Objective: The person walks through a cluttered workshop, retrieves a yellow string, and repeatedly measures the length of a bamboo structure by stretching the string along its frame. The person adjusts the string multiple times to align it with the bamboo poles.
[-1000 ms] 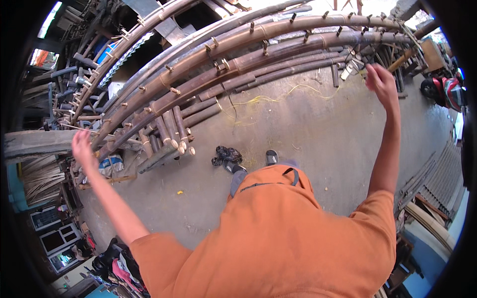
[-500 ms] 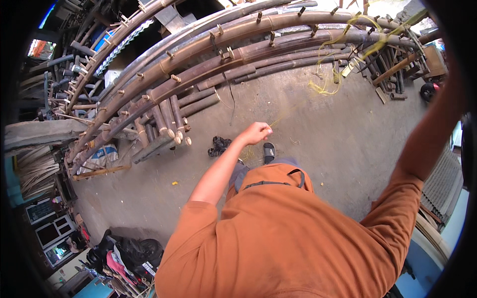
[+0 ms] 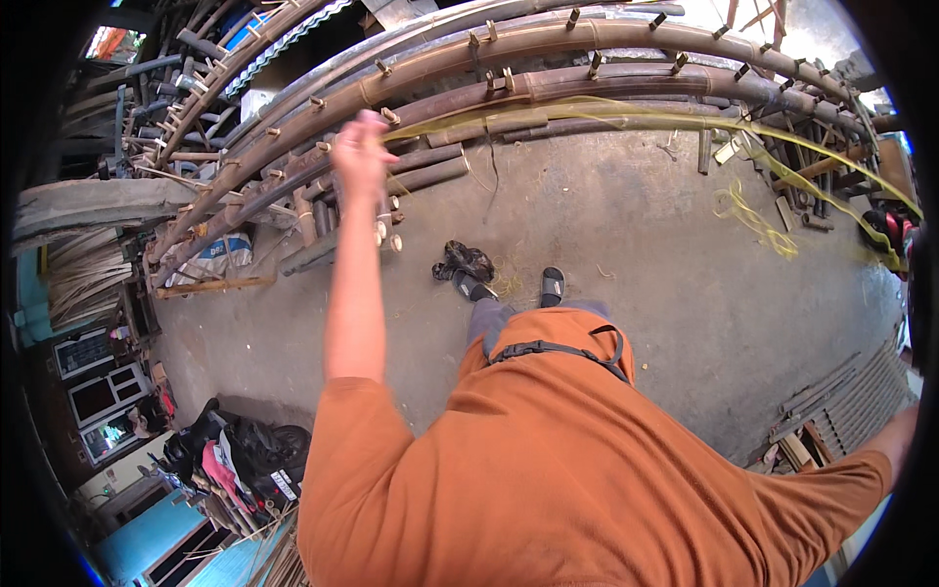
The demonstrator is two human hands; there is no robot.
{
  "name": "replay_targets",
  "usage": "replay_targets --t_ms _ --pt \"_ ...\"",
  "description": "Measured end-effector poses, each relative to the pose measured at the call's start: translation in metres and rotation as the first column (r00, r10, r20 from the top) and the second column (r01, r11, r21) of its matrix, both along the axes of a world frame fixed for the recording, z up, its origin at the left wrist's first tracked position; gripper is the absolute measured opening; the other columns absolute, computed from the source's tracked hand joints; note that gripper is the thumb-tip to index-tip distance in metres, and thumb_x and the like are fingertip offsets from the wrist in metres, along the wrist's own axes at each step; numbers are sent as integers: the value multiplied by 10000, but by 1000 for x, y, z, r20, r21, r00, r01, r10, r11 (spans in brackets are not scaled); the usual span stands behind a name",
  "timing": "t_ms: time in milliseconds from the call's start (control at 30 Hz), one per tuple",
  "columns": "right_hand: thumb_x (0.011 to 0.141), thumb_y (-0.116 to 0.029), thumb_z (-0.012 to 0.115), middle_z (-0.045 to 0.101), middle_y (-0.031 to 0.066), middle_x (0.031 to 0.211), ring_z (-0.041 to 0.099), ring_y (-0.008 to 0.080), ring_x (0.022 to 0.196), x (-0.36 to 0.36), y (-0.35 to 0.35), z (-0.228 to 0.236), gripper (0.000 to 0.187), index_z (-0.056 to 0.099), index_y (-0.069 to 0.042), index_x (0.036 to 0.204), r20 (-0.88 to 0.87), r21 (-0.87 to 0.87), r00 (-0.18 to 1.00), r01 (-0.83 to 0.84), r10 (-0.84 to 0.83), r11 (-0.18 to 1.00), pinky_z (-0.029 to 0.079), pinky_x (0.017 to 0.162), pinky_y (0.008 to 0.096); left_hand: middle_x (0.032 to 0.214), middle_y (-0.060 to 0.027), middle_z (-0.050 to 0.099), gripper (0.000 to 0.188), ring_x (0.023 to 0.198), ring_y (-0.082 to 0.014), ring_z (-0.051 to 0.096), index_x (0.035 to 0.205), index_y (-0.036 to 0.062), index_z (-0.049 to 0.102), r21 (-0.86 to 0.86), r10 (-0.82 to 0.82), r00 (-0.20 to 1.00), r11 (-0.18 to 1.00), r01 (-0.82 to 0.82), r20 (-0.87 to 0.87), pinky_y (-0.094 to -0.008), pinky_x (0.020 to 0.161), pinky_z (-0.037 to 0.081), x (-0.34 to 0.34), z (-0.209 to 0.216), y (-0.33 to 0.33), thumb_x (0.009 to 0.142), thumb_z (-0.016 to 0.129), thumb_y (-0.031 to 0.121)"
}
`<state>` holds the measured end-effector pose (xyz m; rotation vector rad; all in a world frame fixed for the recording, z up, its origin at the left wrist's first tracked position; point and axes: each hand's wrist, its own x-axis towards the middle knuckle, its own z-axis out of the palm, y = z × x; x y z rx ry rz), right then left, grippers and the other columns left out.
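The left hand (image 3: 362,155) is showing as a blur over the left part of the pegged bamboo pole (image 3: 636,81); whether it's pinching anything, I cannot tell. Yellow strands (image 3: 743,125) are stretching from beside it along the pole's near side, out toward the right end. The right hand is sitting out of view, so no telling its hold. Pegs (image 3: 680,63) are jutting from the pole, cut bamboo lengths (image 3: 430,176) are crowding its near left side, and a black plastic bag (image 3: 465,262) is lying well out in front of it.

Sack (image 3: 211,260) bears print; white plate (image 3: 284,484) bears characters
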<state>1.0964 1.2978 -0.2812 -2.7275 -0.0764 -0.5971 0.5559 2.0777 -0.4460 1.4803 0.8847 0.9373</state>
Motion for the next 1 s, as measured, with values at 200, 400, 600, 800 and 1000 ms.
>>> replay_targets --t_ms 200,400,600,800,1000 --pt "899 -142 515 583 104 803 582 196 654 22 -47 -33 120 574 -37 906 -106 37 990 99 -94 994 481 570 354 560 69 385 326 421 -25 315 859 42 625 8 291 944 955 -296 157 -215 371 288 -81 78 80 926 668 358" --pt "896 -139 503 573 104 775 580 201 640 62 -82 -54 113 560 -44 876 -202 89 966 180 -159 980 478 557 359 658 28 467 502 519 -71 463 976 14 636 -9 475 848 871 -491 -237 -227 476 434 -225 71 90 860 703 498" --pt "892 -136 490 562 104 747 577 206 626 96 -110 -80 112 545 -51 845 -314 196 921 300 -230 934 476 544 364 956 -105 523 838 932 -244 559 1121 -20 595 -329 638 697 614 -717 -328 -406 913 512 -426 77 46 830 501 760" --pt "888 -134 477 552 103 718 575 210 612 84 -152 -122 119 531 -57 815 -442 299 846 452 -298 841 473 531 369 1041 -156 558 932 897 -237 575 1174 22 609 -141 692 473 481 -866 -545 -344 825 537 -554 169 -62 773 442 846" --pt "884 -131 464 541 103 690 573 215 598 26 -185 -172 131 516 -64 784 -579 358 754 578 -311 733 470 517 374 623 -30 530 962 466 -127 494 950 42 646 297 617 30 421 -857 -787 -246 427 400 -589 257 -167 704 377 931"
